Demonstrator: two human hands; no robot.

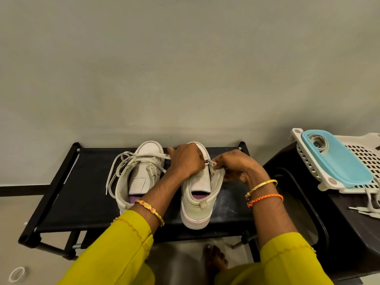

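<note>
Pinching the lace tip (210,161), the right hand (234,167) should feed it straight while the left hand (185,161) grips the shoe (197,202) steady.

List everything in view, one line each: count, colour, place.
laced sneaker: 1, white, left on the rack, laces loose
second sneaker: 1, white, right on the rack, under both hands
rack: 1, black, against the wall
chair: 1, dark brown, right of the rack
basket: 1, white, on the chair
tray: 1, light blue, on the basket
loose laces: count unclear, white, on the chair below the basket
ring: 1, white, floor at lower left
foot: 1, bare, floor in front of the rack
left hand: 1, grips the second sneaker's front
right hand: 1, pinches its eyelet edge
</note>
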